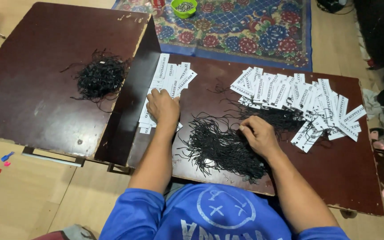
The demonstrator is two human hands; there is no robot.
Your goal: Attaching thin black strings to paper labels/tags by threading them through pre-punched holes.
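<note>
Tables [36, 102]: 2. Black cord heaps [101, 78]: 2, perhaps 3. Paper tag [170, 78] spreads: 2. Green bowl [184, 7]: 1. Hands [162, 106]: 2.

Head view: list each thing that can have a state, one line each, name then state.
left hand: flat on the white tags, pressing them down.
right hand: fingers pinched at the black strings.
row of white tags: overlapped, lying flat.
black strings: loose pile, spread out.
strung tags: fanned in a heap.
tangled strings: bunched, untouched.
green bowl: upright, holding small metal pieces.
</note>
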